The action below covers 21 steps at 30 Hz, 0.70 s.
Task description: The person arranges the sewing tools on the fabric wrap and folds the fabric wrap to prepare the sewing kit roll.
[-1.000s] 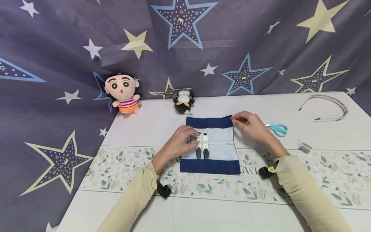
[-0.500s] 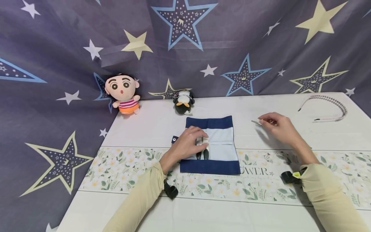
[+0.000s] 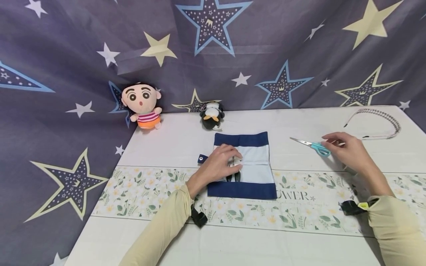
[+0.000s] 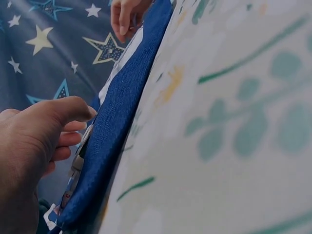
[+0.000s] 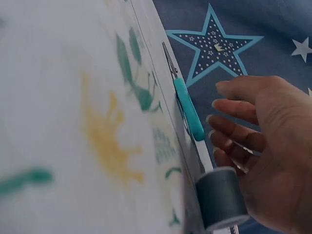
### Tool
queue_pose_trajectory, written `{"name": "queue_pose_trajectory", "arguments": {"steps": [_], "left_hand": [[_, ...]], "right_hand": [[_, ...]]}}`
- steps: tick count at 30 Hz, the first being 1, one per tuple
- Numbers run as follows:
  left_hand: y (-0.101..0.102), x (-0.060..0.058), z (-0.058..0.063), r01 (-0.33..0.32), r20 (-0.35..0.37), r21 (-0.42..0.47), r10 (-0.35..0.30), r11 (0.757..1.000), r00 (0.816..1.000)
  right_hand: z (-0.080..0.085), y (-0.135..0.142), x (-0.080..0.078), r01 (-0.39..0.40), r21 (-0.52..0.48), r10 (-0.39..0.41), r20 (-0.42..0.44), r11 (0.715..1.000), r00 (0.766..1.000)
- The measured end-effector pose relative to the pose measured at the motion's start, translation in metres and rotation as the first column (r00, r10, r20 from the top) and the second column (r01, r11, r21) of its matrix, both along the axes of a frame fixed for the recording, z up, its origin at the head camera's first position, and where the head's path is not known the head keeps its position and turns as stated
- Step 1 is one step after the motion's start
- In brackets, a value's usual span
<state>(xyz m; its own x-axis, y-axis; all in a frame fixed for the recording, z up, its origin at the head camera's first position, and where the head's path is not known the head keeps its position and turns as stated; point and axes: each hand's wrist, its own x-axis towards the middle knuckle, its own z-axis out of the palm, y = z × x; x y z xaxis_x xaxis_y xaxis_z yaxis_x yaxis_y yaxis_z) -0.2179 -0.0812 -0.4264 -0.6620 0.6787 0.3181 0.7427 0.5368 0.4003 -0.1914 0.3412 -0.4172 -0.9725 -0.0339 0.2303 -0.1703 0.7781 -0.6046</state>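
A navy and pale-blue fabric case [image 3: 254, 173] lies spread on the table, with a snap tab [image 3: 202, 159] at its left side. Across its left half my left hand [image 3: 217, 164] rests, fingers loosely bent, partly covering two slim white-and-black tools [image 3: 237, 176]. In the left wrist view, the thumb of this hand [image 4: 39, 136] is beside the case's navy edge [image 4: 117, 102]. My right hand [image 3: 351, 153] hovers by the turquoise handles of scissors [image 3: 317, 147], holding nothing. In the right wrist view, its fingers are apart from the scissors [image 5: 189, 109] and a grey thread spool [image 5: 222, 200] stands near the palm.
A headband [image 3: 382, 114] lies at the back right. A plush doll [image 3: 143, 105] and a small penguin toy [image 3: 212, 116] sit along the back edge, before a star-patterned curtain [image 3: 233, 29]. A floral printed strip [image 3: 159, 184] crosses the white table.
My right hand left the case's upper right corner and moved right past the scissors, which have shifted slightly left and now lie released. My left hand slid a little right over the tools.
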Motion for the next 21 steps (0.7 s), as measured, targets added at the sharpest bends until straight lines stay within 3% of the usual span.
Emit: {"name": "queue_pose_trajectory", "arguments": {"steps": [21], "left_hand": [[0.004,0.002,-0.002,0.017,-0.015,0.004,-0.017,1.0,1.0]], "right_hand": [[-0.007,0.012,0.003,0.03,0.053,-0.039,0.171,0.998,0.985]]}}
